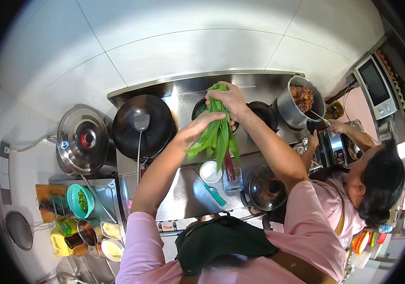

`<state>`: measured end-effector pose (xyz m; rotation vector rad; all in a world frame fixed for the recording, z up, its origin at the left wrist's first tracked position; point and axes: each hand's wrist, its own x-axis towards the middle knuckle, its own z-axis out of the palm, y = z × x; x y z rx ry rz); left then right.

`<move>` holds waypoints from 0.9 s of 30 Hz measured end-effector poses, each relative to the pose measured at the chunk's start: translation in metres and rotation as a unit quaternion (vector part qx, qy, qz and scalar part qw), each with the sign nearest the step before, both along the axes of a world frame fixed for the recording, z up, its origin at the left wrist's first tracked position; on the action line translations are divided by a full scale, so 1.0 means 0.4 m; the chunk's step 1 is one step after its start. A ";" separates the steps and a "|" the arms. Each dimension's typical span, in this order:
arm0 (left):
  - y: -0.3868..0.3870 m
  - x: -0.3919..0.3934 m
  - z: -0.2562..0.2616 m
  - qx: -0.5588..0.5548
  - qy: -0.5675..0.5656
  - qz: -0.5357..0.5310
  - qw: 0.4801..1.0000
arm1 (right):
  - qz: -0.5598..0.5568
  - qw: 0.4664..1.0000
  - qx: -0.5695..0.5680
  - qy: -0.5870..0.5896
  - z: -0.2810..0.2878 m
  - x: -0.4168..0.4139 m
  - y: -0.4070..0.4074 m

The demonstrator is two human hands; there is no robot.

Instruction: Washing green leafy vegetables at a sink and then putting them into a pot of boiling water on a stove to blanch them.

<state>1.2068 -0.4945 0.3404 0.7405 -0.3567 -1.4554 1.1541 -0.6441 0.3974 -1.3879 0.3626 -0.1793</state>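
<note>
A bunch of long green leaves point(216, 138) hangs between both my hands above the stove. My right hand point(231, 101) is wrapped around the upper end of the bunch. Lower down, my left hand point(202, 124) grips the leaves from the left side, its thumb across them. Directly beneath is a dark pan point(199, 108), mostly hidden by my hands; something green shows inside it. A reddish-brown handle point(228, 167) sticks out towards me below the leaf tips. Near it are a small white bowl point(210, 172) and a digital kitchen scale point(233, 181).
To the left stands a black wok point(142, 131) with a metal spatula point(141, 133). A green-handled lighter point(215, 194) and a glass-lidded pan point(267, 186) sit in front. At right, a co-worker point(344, 191) stirs a large metal pot point(296, 113). A turquoise bowl point(73, 202) holds chopped greens.
</note>
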 end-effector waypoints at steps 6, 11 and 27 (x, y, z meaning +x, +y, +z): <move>0.036 -0.017 -0.011 0.151 -0.235 -0.079 0.957 | -0.080 0.995 0.053 0.037 -0.108 -0.016 0.053; 0.072 -0.078 -0.075 0.178 -0.629 -0.028 0.756 | -0.127 0.980 0.131 0.080 -0.185 -0.033 0.105; 0.092 0.048 -0.112 0.156 -0.257 0.312 0.901 | -0.048 0.904 -0.355 0.236 -0.355 0.025 -0.195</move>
